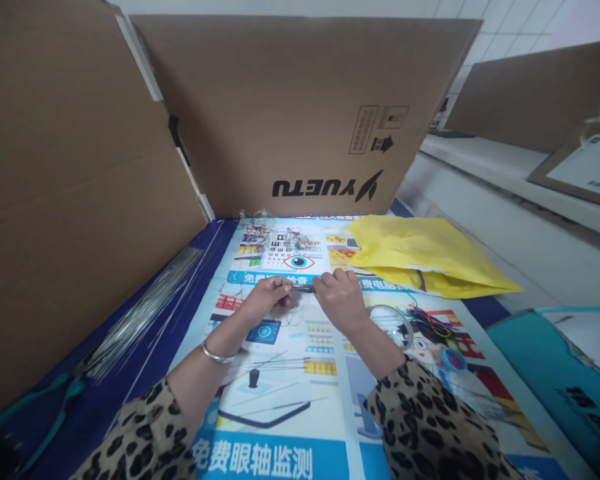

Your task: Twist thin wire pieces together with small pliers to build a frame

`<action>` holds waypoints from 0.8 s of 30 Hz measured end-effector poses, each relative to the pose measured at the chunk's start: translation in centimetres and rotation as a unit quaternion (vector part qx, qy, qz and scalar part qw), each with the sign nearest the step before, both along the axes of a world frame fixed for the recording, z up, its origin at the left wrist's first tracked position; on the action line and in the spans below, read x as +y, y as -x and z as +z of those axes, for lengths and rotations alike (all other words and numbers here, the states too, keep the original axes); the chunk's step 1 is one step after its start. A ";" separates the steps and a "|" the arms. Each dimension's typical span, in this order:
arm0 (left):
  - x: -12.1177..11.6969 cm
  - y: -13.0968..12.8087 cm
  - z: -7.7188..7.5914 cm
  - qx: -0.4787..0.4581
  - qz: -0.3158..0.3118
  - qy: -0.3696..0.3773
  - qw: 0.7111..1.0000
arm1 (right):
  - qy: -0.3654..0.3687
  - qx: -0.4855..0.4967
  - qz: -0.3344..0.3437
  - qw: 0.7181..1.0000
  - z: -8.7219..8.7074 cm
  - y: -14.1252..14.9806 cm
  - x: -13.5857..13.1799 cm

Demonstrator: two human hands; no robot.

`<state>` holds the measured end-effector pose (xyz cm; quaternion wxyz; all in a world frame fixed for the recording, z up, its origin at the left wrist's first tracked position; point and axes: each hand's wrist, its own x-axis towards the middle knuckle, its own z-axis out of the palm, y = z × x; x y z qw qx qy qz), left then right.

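In the middle, above the printed sheet, my left hand (273,293) is closed in a pinch. What its fingertips hold is too small to make out. My right hand (339,300) is closed around a slim dark metal tool (303,289), whose thin end points left and meets the left fingertips. Its kind is mostly hidden by my fingers. Faint thin wire (294,319) curves just below the hands. Several straight wires (280,365) lie on the sheet nearer to me. Small wire pieces with beads (260,227) are beyond my hands.
Cardboard panels (280,100) stand behind and left. A wire bundle (135,313) and teal-handled pliers (63,393) lie on the left. To the right are a yellow bag (425,250), coloured cords (430,320), a clear ring (405,327) and a teal case (545,373).
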<state>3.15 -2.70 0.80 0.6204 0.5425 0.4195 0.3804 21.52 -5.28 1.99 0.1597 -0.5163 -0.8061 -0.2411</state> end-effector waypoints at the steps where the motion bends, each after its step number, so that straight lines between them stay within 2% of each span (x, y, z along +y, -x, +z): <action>1: 0.0 0.1 -0.1 -0.001 -0.006 0.001 1.000 | 0.003 -0.001 0.000 1.000 0.0 0.0 0.0; 10: 0.4 0.4 -0.8 -0.016 -0.039 0.002 0.999 | 0.038 -0.003 0.010 0.999 0.4 -0.2 0.1; 24: 0.3 0.3 -0.7 0.017 -0.025 -0.015 0.999 | 0.090 -0.008 0.017 0.996 0.8 -0.5 0.2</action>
